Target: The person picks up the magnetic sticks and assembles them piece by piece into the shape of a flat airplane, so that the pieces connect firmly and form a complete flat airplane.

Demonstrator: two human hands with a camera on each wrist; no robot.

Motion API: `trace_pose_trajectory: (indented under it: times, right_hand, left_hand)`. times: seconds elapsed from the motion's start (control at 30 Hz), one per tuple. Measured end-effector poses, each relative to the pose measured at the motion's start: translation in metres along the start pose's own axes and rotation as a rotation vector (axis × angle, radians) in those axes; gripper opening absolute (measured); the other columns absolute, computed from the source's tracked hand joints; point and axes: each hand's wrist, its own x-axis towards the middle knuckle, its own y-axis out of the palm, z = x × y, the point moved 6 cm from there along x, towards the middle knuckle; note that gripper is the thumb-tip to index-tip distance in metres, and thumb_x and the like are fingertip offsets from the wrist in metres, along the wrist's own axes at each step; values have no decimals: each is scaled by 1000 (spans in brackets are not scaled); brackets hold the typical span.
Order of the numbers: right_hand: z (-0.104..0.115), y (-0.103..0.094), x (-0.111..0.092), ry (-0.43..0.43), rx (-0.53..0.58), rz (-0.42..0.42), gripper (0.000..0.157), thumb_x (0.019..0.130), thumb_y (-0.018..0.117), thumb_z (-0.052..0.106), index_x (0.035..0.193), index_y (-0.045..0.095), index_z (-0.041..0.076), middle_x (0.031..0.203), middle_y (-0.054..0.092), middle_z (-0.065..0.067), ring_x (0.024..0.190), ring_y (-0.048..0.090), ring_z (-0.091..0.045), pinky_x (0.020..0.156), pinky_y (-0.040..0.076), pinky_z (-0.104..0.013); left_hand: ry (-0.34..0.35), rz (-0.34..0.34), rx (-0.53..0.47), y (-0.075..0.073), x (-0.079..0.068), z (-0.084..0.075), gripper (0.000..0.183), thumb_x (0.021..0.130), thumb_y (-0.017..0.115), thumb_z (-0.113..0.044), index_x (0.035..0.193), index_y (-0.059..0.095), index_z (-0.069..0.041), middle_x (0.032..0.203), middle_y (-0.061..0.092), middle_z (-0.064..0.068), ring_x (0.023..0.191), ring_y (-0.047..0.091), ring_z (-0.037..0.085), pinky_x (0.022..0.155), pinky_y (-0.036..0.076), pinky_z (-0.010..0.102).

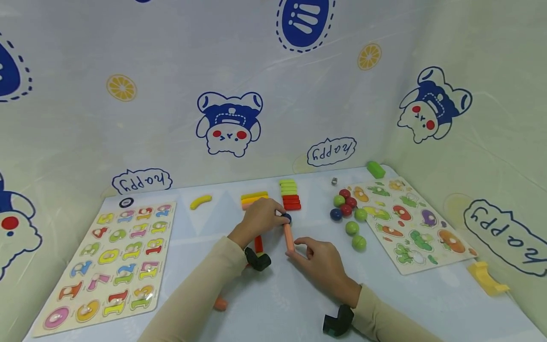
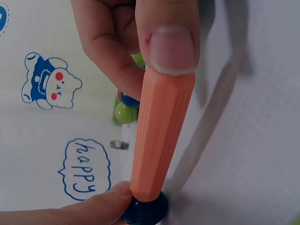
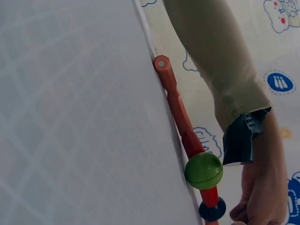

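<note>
My right hand (image 1: 325, 268) pinches the near end of an orange building stick (image 1: 288, 238) between thumb and index finger. At its far end a dark blue ball (image 1: 287, 218) touches the stick, held by the fingertips of my left hand (image 1: 263, 216). The left wrist view shows the stick (image 2: 161, 136) close up, with the ball (image 2: 149, 212) at its lower end. Under my left forearm lies a row of pieces: orange stick (image 3: 165, 72), red stick (image 3: 192, 143), green ball (image 3: 204, 171) and another blue ball (image 3: 212, 209). The forearm partly hides this row in the head view.
Yellow and orange sticks (image 1: 254, 195) and green and red sticks (image 1: 290, 198) lie at the back. Several loose balls (image 1: 352, 228) sit right, beside a vegetable puzzle board (image 1: 416, 261). A number puzzle board (image 1: 164, 237) lies left, near a toy banana (image 1: 201, 202).
</note>
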Motion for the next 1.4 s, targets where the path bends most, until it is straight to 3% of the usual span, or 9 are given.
trace_pose_trajectory:
  times: [0.13,0.4,0.6,0.87,1.0,1.2,1.4]
  right_hand:
    - [1,-1,0,-5,6,-8,34,78,69,52,98,70,25,48,34,15,43,32,-1,42,25,-21]
    - [-6,-10,-5,32,-8,15,39,76,69,55,100,71,24,48,36,16,44,34,-2,42,28,-22]
    - [-26,-40,-11,120,-52,-6,34,77,73,47,101,71,23,49,37,13,44,36,-5,42,29,-23]
    - [-64,-86,-26,137,-118,-80,31,77,75,39,101,71,20,50,35,12,43,32,-6,41,26,-23]
    - [-84,-102,-32,193,-147,-89,32,77,76,37,102,70,19,51,36,9,44,32,-8,41,25,-24]
    - [-104,-103,-38,315,-162,5,49,77,71,51,110,68,14,53,40,5,47,35,-12,43,25,-26]
    - [-113,-96,-38,338,-156,35,51,77,70,52,110,68,13,53,41,3,47,36,-14,43,25,-26]
  left_hand:
    - [14,-15,17,0,1,0,30,79,73,-41,100,75,-20,90,65,-8,75,51,13,58,41,26]
    - [-12,13,6,2,1,1,32,79,73,-42,102,75,-20,83,63,-10,73,51,14,57,41,26]
    - [-22,36,-12,0,1,-1,30,79,74,-40,102,75,-20,82,62,-9,74,51,14,58,41,27]
    - [-44,44,-26,2,1,1,30,79,74,-40,101,75,-20,80,60,-9,74,49,14,58,40,27]
    - [-47,30,-29,1,1,1,29,78,74,-40,100,75,-20,80,60,-8,74,49,15,58,40,27]
    - [-60,27,-31,1,0,1,30,78,74,-40,100,75,-20,81,60,-8,75,50,15,58,40,28]
    - [-73,30,-36,2,0,1,30,78,75,-40,100,75,-20,81,60,-8,74,50,15,57,40,28]
